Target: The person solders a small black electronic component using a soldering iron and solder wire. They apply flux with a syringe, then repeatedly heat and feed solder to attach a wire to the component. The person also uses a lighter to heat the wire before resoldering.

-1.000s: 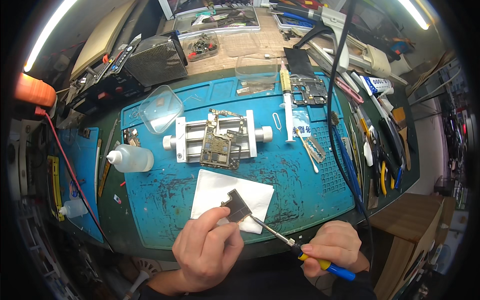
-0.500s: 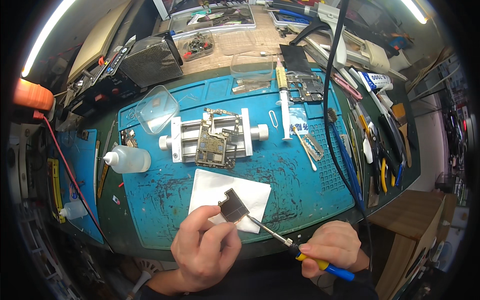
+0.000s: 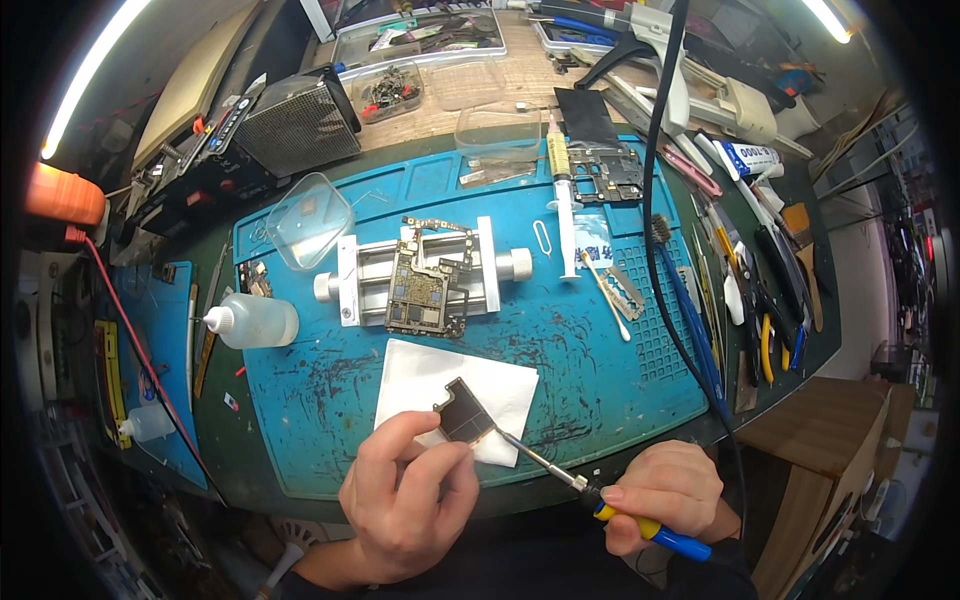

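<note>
My left hand (image 3: 408, 492) pinches the edge of a small dark circuit board (image 3: 465, 412), holding it over a folded white tissue (image 3: 415, 370). In my right hand (image 3: 668, 492) is a soldering iron (image 3: 545, 463) with a yellow and blue handle. Its metal tip reaches the board's right edge; whether it touches I cannot tell. Beyond the tissue, a larger phone circuit board (image 3: 428, 290) rests on a metal clamp holder (image 3: 348, 280) with a knob at either side.
A blue work mat (image 3: 330, 400) lies beneath. On the left stand a clear dropper bottle (image 3: 258, 320) and a plastic lid (image 3: 310, 220). A syringe (image 3: 565, 215), cotton swab (image 3: 607, 295) and razor blade (image 3: 625, 290) lie right. A black cable (image 3: 655, 150) hangs across the tools there.
Both hands, the small board and the soldering iron keep nearly the same pose. The whole view has shifted very slightly.
</note>
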Demonstrator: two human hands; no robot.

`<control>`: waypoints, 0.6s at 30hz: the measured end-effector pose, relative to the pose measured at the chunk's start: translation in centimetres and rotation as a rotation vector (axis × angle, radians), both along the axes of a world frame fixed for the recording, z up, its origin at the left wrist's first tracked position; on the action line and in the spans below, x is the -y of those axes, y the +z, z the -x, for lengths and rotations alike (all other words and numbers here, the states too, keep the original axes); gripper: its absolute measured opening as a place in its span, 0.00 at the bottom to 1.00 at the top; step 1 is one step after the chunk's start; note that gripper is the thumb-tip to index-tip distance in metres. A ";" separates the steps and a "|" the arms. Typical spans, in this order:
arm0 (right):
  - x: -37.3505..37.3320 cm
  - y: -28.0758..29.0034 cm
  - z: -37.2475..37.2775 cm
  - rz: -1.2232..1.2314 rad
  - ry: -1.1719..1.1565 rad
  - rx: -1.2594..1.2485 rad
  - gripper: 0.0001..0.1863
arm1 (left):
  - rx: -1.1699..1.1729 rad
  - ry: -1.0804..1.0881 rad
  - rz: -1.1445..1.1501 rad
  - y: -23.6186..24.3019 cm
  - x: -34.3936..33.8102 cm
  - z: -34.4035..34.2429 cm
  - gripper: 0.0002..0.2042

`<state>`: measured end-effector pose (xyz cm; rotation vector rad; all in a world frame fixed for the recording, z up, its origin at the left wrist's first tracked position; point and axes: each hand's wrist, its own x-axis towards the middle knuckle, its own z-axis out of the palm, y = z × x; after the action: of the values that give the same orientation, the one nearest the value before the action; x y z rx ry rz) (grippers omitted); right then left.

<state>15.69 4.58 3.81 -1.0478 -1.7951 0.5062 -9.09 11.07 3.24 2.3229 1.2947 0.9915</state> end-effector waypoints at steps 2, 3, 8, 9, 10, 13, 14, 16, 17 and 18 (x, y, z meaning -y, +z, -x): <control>-0.1 0.0 0.0 0.004 0.000 0.001 0.11 | 0.004 -0.003 -0.005 -0.1 -0.1 -0.1 0.13; -0.1 0.0 0.0 0.006 0.000 0.001 0.11 | 0.008 -0.003 -0.004 -0.2 -0.1 -0.1 0.13; 0.0 -0.1 0.0 0.001 -0.007 -0.002 0.12 | 0.012 -0.003 -0.009 -0.1 0.0 0.1 0.13; 0.0 -0.1 0.1 -0.004 -0.011 -0.005 0.12 | 0.009 0.003 -0.009 -0.1 0.0 0.1 0.13; -0.1 0.0 0.1 0.002 -0.013 -0.002 0.12 | 0.007 0.003 -0.007 0.0 -0.1 0.0 0.13; -0.2 0.1 0.0 0.013 -0.015 0.000 0.12 | 0.007 0.005 -0.011 -0.2 -0.1 -0.1 0.13; -0.1 0.0 0.0 0.014 -0.014 -0.002 0.12 | 0.007 0.009 -0.015 -0.3 0.0 0.0 0.13; -0.1 0.0 0.0 0.018 -0.015 -0.005 0.12 | 0.006 0.010 -0.017 -0.2 -0.1 0.0 0.13; -0.1 0.0 0.1 0.022 -0.016 -0.004 0.12 | 0.005 0.010 -0.018 -0.1 -0.1 -0.1 0.13; -0.2 0.1 0.1 0.025 -0.017 -0.004 0.12 | 0.003 0.015 -0.016 -0.1 -0.1 -0.1 0.13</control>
<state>15.62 4.77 3.89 -1.0782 -1.7789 0.5212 -8.97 11.16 3.13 2.3259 1.3099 1.0134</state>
